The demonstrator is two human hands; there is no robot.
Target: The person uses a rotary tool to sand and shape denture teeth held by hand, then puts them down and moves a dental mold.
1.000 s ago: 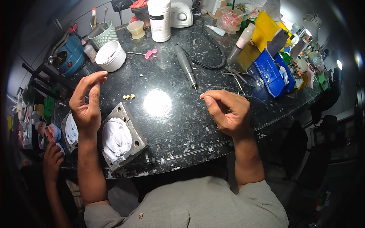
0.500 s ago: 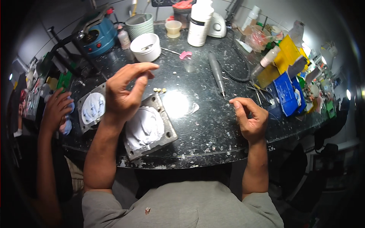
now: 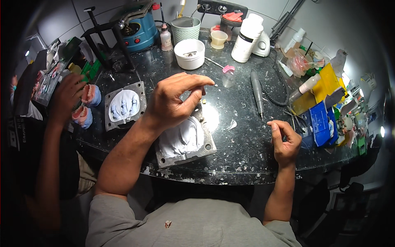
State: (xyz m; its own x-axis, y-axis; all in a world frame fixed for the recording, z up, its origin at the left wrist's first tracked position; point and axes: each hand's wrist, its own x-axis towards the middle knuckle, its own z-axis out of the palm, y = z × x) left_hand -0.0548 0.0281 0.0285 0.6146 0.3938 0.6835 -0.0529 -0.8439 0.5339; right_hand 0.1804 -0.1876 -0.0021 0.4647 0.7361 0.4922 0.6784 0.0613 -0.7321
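Note:
My left hand [image 3: 177,99] hovers over the far edge of a metal dental flask half [image 3: 164,161] filled with white plaster [image 3: 185,140]. Its index finger reaches forward and the thumb stands a little apart, with nothing visible between them. Just beyond the fingertips lies a small yellowish tooth-like piece [image 3: 204,101]; my hand hides part of that spot. My right hand [image 3: 286,142] rests at the right of the bench, fingers curled and thumb close to the index fingertip, no object showing. Nearest to it is a grey rotary handpiece [image 3: 256,92] with its tip toward that hand.
Left stands another flask half [image 3: 141,92] with grey-blue shapes in plaster. A co-worker's hand [image 3: 68,96] is beside two pink-gummed dental models [image 3: 94,100]. Behind are a white bowl [image 3: 190,61], a white bottle [image 3: 245,43] and a blue burner-like device [image 3: 144,31]; blue and yellow trays [image 3: 321,123] crowd the right.
The view has turned left, so bench items sit further right in it. My left hand is now lower over the flask's far edge, nearer the tooth-like pieces. My right hand keeps its curled pose.

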